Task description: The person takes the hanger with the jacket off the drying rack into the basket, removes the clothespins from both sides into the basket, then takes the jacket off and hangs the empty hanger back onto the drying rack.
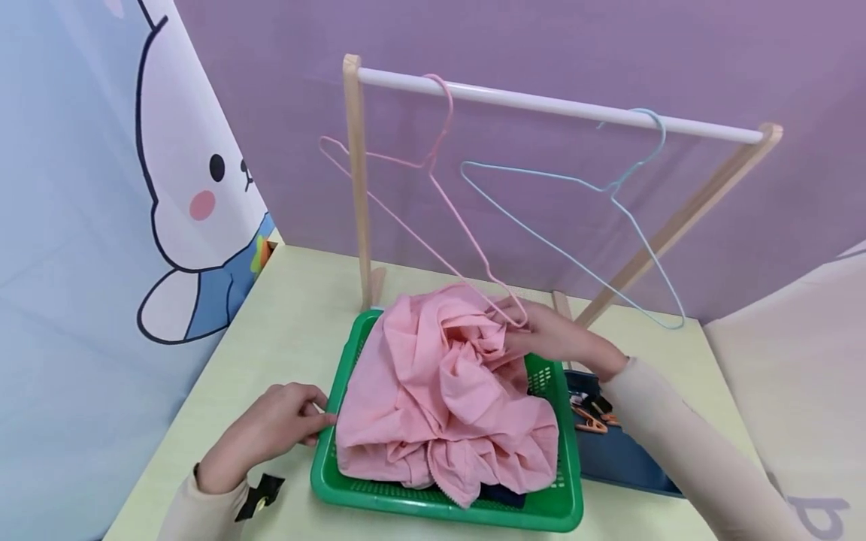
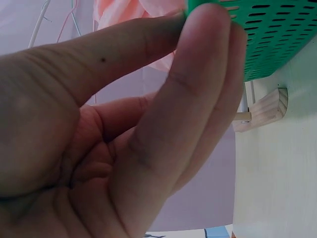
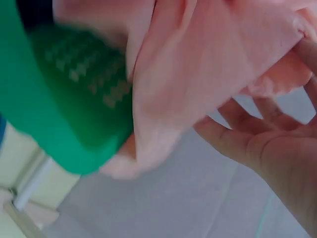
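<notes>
A crumpled pink garment (image 1: 419, 391) heaps up in a green plastic basket (image 1: 571, 469), with a bit of dark cloth (image 1: 502, 495) showing beneath its near edge. My left hand (image 1: 277, 421) pinches the basket's left rim between thumb and fingers; the left wrist view shows the green rim (image 2: 198, 7) at the fingertips. At the heap's far right side, my right hand (image 1: 548, 334) grips a fold of the pink garment (image 3: 193, 64), some fingers hidden behind the cloth. The pink hanger's (image 1: 467, 229) lower corner overlaps this hand in the head view.
Behind the basket stands a wooden rack with a white rod (image 1: 541, 103), carrying the pink hanger and a light blue hanger (image 1: 541, 173). A dark blue tray (image 1: 622, 458) with orange clips (image 1: 590, 422) sits right of the basket, under the right forearm. A purple backdrop (image 1: 609, 45) rises behind.
</notes>
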Demonstrator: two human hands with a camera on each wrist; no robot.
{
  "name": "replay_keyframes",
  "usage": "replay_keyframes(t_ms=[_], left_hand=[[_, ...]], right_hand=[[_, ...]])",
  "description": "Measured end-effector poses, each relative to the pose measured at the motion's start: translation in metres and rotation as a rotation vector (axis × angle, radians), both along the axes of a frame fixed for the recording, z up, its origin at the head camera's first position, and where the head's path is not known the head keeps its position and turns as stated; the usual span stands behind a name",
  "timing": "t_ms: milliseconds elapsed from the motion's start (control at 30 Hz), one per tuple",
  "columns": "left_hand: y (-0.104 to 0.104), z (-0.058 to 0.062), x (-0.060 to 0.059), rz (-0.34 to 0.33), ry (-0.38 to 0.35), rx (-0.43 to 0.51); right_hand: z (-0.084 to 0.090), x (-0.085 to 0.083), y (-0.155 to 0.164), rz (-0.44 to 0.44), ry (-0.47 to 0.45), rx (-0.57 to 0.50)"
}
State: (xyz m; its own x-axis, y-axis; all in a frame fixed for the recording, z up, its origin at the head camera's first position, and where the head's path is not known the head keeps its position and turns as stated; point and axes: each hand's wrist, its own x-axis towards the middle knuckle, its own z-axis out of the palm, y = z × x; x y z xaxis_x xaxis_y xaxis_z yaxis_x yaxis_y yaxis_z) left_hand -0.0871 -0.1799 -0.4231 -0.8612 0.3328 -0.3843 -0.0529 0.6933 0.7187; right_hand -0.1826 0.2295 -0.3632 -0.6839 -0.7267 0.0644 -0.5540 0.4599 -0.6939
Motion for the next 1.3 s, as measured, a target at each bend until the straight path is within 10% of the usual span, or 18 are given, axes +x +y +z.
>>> replay_keyframes(t_ms=[300, 567, 1067, 1300], left_hand=[[-0.003, -0.002, -0.004, -0.017, 0.024, 0.008], [-0.003, -0.004, -0.007, -0.014, 0.055, 0.016], [0.001, -0.003, -0.01, 0.033, -0.022, -0.028], [0.0, -0.004, -0.009, 0.028, 0.005, -0.017]], right_hand=[[0.002, 0.059, -0.02, 0.079, -0.03, -0.084], [-0.004, 0.092, -0.051, 0.248, 0.015, 0.076], [-0.052, 0.074, -0.109, 0.465, -0.046, 0.586], [-0.034, 0.074, -0.106, 0.42, -0.117, 0.634]])
